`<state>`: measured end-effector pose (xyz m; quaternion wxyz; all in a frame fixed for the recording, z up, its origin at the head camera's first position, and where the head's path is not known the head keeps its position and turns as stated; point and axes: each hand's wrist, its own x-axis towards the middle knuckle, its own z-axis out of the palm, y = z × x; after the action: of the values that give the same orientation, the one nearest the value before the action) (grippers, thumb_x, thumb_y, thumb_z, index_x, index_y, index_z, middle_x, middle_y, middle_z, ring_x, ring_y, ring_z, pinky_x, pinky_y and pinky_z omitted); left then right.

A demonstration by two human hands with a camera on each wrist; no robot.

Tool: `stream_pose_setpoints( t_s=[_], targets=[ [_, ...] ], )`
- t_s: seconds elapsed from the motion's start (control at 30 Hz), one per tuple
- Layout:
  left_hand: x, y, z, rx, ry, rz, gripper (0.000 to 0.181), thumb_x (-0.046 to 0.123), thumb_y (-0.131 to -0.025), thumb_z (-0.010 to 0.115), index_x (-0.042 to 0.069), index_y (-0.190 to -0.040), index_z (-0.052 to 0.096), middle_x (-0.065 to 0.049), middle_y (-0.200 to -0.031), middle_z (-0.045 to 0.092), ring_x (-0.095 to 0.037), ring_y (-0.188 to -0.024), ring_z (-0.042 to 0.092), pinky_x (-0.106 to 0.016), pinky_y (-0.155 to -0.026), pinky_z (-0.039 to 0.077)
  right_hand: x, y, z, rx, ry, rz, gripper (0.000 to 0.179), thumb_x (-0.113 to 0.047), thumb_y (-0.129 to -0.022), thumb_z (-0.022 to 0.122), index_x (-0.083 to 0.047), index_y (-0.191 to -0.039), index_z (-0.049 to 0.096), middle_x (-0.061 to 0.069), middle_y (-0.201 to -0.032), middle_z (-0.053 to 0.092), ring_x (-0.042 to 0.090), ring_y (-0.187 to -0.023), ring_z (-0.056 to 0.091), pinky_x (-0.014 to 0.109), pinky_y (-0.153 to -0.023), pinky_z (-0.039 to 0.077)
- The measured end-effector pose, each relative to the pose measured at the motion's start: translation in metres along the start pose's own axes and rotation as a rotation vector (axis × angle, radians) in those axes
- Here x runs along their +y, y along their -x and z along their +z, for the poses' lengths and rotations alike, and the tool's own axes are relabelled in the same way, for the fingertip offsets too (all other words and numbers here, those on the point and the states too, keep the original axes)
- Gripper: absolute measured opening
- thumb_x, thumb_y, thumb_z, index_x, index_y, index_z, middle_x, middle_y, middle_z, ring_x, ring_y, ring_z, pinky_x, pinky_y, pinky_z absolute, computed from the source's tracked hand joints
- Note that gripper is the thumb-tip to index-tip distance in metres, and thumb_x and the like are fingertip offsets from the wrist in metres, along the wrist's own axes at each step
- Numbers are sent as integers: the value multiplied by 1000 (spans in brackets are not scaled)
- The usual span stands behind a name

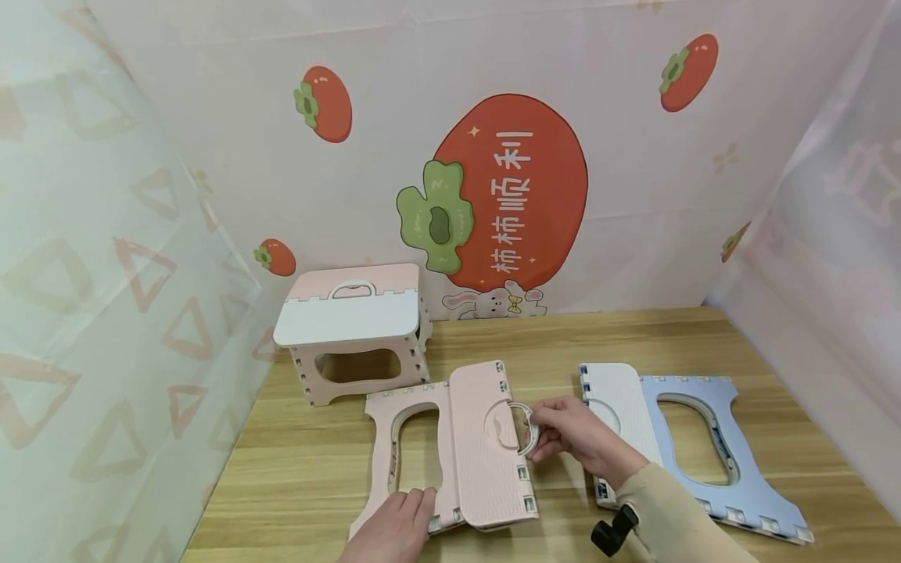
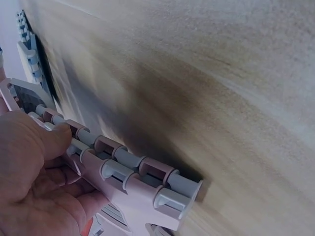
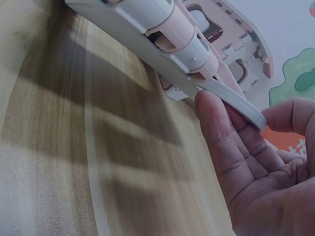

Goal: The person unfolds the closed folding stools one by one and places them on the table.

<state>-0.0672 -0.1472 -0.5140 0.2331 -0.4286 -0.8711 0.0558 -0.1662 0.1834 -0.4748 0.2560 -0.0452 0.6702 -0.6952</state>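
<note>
Side cloth, far L: pale, w/ triangle prints.
Standing stool, back L of wood-grain table: unfolded, upright; pink/white top, white loop on top, pink legs w/ oval cut-out.
L hand, front: grips near edge of pink stool; L wrist view has thumb along the hinged edge, fingers curled in on other side.
Pink stool, front ctr of table, btwn both hands: folded; leg panel w/ lg opening to L, seat panel to R, white hinge pcs along edges. Whether flat or slightly raised: can't tell.
White loop handle: swung out from R edge of seat panel.
Rear cloth: red persimmon prints, biggest w/ white characters, rabbit below.
R hand: fingertips & thumb nearly closed, pinching handle.
Cream sleeve on R arm, w/ blk wrist device.
Blue/white stool, R side of table: folded; white seat to L, blue leg panel w/ opening to R; partly behind R forearm.
</note>
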Motion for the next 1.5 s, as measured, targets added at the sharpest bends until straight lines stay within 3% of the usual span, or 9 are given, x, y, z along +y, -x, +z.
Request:
stream_pose_setpoints(
  t_s=[0.03, 0.1, 0.17, 0.23, 0.3, 0.67, 1.07, 1.23, 1.5],
  targets=[
    [0, -1, -1, -3, 13, -1, 27, 9, -97, 40, -2, -113, 59, 2, -83, 46, -7, -74, 41, -18, -66, 37, -1, 0, 0, 2, 1, -3, 23, -10, -99, 55, 12, -103, 62, 10, -74, 70, 20, -64, 71, 34, -66, 63],
    [-1, -2, -2, -5, 34, -3, 25, 10, -96, 44, -2, -114, 59, 3, -83, 46, -7, -74, 41, -18, -66, 38, -2, 0, 0, 5, 3, -5, 22, -10, -99, 55, 11, -102, 62, 10, -73, 69, 20, -63, 71, 34, -65, 63],
    [-1, -3, -3, -6, 46, -8, 26, 12, -91, 61, -1, -114, 59, 3, -84, 46, -7, -74, 42, -18, -66, 39, -4, 1, 1, 8, 1, -6, 22, -10, -99, 55, 11, -102, 63, 9, -73, 69, 20, -63, 71, 34, -65, 63],
    [-1, -4, -4, -10, 61, -17, 44, 18, -78, 78, -1, -114, 59, 2, -84, 47, -7, -74, 42, -19, -66, 39, -6, 1, 1, 10, -5, -8, 23, -10, -99, 55, 12, -102, 62, 9, -73, 69, 20, -63, 70, 34, -65, 63],
    [-1, -4, -5, -19, 71, -29, 52, 19, -74, 84, -1, -115, 59, 2, -86, 49, -8, -75, 44, -19, -67, 41, -8, 2, 1, 12, -10, -11, 23, -10, -100, 55, 11, -102, 63, 9, -72, 68, 20, -63, 70, 35, -65, 63],
    [1, -8, -10, -58, 152, -81, 53, 16, -78, 81, -3, -122, 57, -2, -95, 55, -12, -79, 52, -22, -72, 48, -21, 4, 1, 8, -59, -27, 19, -11, -99, 58, 8, -99, 63, 5, -73, 65, 18, -61, 66, 37, -67, 64],
    [0, -10, -11, -45, 175, -87, 53, 14, -76, 80, -4, -121, 57, -3, -96, 57, -13, -79, 53, -23, -72, 50, -25, 5, 1, 4, -65, -38, 24, -12, -101, 58, 12, -103, 60, 6, -74, 64, 19, -61, 68, 38, -68, 64],
    [-1, -12, -16, -100, 217, -113, 52, 14, -78, 80, -5, -121, 58, -5, -98, 60, -14, -81, 57, -24, -74, 53, -29, 6, 1, -12, -76, -46, 24, -15, -102, 59, 9, -103, 62, 7, -75, 66, 19, -63, 69, 38, -69, 64],
    [-2, -13, -30, -210, 342, -212, 52, 12, -84, 79, -6, -128, 58, -10, -111, 65, -21, -97, 65, -30, -87, 58, -35, 6, 3, -26, -86, -49, 30, -19, -102, 62, 10, -108, 62, 9, -78, 69, 21, -66, 70, 38, -71, 64]
  ],
)
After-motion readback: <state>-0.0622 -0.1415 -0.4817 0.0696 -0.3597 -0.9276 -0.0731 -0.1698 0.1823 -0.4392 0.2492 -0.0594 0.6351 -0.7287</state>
